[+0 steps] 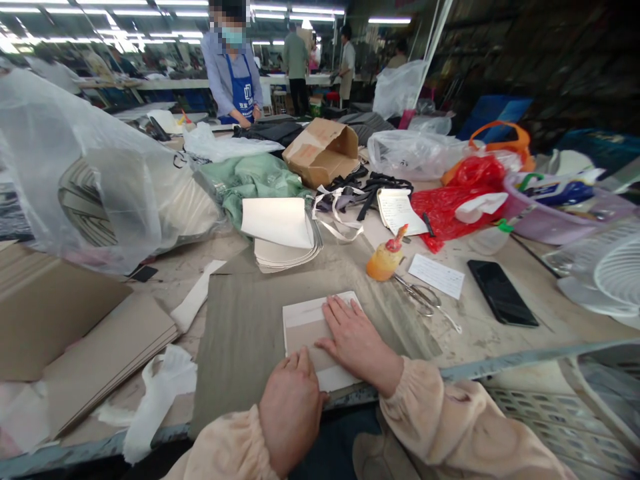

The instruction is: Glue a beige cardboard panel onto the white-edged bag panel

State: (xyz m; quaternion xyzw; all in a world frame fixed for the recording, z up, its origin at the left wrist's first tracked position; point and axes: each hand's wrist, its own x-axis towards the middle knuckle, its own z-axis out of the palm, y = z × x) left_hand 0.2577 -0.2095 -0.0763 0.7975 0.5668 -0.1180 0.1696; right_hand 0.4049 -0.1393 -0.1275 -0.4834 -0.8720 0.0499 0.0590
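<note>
A board piece (305,333) with white strips along its upper and lower parts lies on a grey-green sheet (240,327) near the front edge. My right hand (355,340) rests flat on its right side, fingers stretched out and thumb apart. At its lower left edge is my left hand (295,400), its fingers bent and pressed together, the tips touching the board; whether anything is pinched there is hidden. Beyond the board, a stack of white-topped sheets (280,227) sits on the table.
Scissors (420,293), an orange glue bottle (385,259), a paper slip (437,275) and a black phone (503,293) lie to the right. Cardboard sheets (110,353) and a plastic bag (100,173) are at the left. A person in a blue apron (241,90) stands across the table.
</note>
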